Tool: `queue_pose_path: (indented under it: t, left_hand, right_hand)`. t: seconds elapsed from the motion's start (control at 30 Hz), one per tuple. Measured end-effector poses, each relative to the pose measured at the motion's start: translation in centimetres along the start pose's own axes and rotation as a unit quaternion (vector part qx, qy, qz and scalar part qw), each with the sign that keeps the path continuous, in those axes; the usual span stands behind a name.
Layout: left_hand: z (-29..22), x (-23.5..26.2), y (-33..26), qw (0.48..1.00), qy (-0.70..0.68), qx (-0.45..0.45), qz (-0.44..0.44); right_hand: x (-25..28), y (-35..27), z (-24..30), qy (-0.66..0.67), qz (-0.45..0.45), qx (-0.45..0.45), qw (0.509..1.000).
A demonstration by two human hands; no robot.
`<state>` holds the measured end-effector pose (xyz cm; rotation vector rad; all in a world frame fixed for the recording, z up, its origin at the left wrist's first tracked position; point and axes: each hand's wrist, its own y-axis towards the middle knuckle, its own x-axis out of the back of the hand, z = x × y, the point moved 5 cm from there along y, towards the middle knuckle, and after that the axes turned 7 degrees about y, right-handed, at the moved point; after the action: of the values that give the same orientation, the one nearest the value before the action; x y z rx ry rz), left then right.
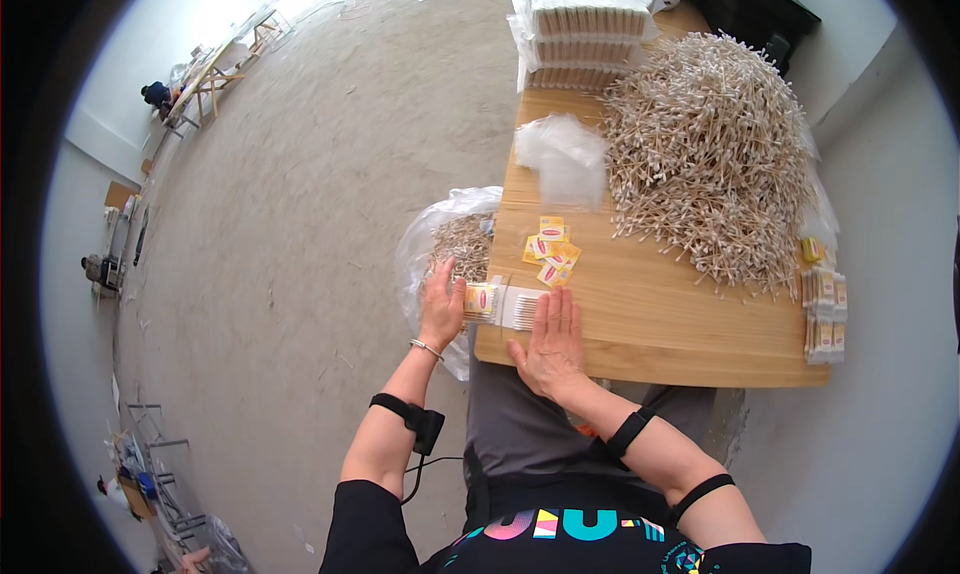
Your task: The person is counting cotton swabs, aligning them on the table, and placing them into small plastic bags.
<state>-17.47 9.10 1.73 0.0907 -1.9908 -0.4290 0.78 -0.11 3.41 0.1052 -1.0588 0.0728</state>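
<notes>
At the near left corner of the table lies a small clear plastic bag [508, 306] with a yellow label card [481, 299] at its left end. A row of cotton swabs [524, 312] shows at its right end. My left hand [440, 304] is upright at the table's edge, fingers stretched out, its thumb side against the card end. Flat on the tabletop, my right hand [555, 342] has its fingers straight and lies against the swab end, covering part of it. Just beyond are several loose yellow label cards [552, 249].
A large heap of loose cotton swabs [710, 154] covers the table's [660, 339] right side. Empty clear bags [570, 164] lie left of it, with stacked swab packs [590, 34] behind. Finished-looking small packs [824, 314] stand at the right edge. A plastic sack of swabs [460, 244] sits below the left edge.
</notes>
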Motion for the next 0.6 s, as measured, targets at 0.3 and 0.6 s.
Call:
queue_pose_path:
  t: [0.3,0.6]
  left_hand:
    - [0.8,-4.0,-1.0,0.787,-0.531,0.239,0.203]
    - [0.2,-3.4,-1.0,0.774,-0.562,0.229,0.182]
  right_hand:
    - [-1.6,2.1,2.2,-0.012,0.025,-0.018,0.999]
    - [-2.0,2.0,3.3,0.007,0.034,-0.024,0.999]
